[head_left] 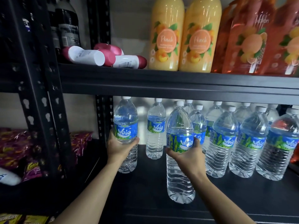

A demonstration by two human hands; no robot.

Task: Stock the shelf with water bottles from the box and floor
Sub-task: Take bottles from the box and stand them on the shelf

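My left hand (119,147) grips a clear water bottle (125,120) with a blue label, held upright at the left end of the dark lower shelf (145,188). My right hand (188,155) holds a second water bottle (179,175) around its label, upright, near the shelf's front. Behind and to the right, several more water bottles (221,141) stand in rows on the same shelf, and one stands alone (155,130) between my two hands. The box and floor are out of view.
The black shelf beam (178,84) runs just above the bottle caps. On the upper shelf stand peach drink bottles (167,38), orange refill packs (252,39) and fallen white-and-maroon bottles (90,55). Snack bags (17,147) fill the rack to the left, behind a black upright (40,94).
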